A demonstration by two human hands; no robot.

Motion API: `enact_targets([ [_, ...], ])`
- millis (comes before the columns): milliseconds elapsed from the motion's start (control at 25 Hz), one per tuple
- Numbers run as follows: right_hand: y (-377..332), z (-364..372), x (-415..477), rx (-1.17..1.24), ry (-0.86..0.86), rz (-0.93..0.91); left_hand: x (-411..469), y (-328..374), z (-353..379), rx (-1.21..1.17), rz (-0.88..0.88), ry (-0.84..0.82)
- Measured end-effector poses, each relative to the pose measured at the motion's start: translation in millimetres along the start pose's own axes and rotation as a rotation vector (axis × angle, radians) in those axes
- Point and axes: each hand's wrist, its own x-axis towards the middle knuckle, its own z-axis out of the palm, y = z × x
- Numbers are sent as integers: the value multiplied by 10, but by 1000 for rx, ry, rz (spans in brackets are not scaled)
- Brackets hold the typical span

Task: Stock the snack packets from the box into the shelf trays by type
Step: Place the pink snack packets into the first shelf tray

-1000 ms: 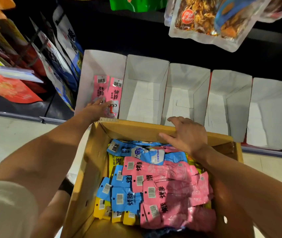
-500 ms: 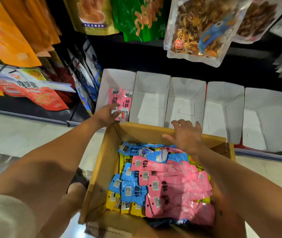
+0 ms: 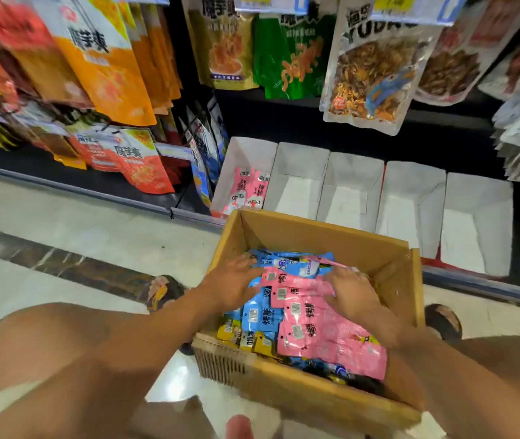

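Heaped against the right wall of the box [image 3: 315,231], the pink packets [image 3: 325,337] are judged light, limp and slippery, best pinched at a sealed end; the left hand [image 3: 233,285] is spread on the heap, while the grip of the right hand [image 3: 352,296] cannot be told.

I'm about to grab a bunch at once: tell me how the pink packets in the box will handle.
Probably floppy: the pink packets are thin flat pouches lying bent and overlapped in the box. Likely slippery: the film looks glossy, so a handful may slide apart.
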Motion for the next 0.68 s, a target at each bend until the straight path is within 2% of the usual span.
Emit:
enact_targets([
  [80, -43, 173, -127, -36, -152, -42, -116, 114, 187, -9, -22, -137],
  [160, -122, 347, -232, -68, -221, -68, -194, 163, 378, -72, -66, -217],
  [240, -189, 503, -288, -102, -235, -65, -275, 186, 569, -154, -124, -267],
  [360, -198, 624, -294, -127, -153, -24, -406, 301, 777, -229, -204, -349],
  [480, -123, 663, -243, -151, -116, 34, -485, 395, 826, -61, -206, -246],
  [680, -15, 723, -119, -120, -118, 81, -437, 328, 865, -64, -185, -159],
])
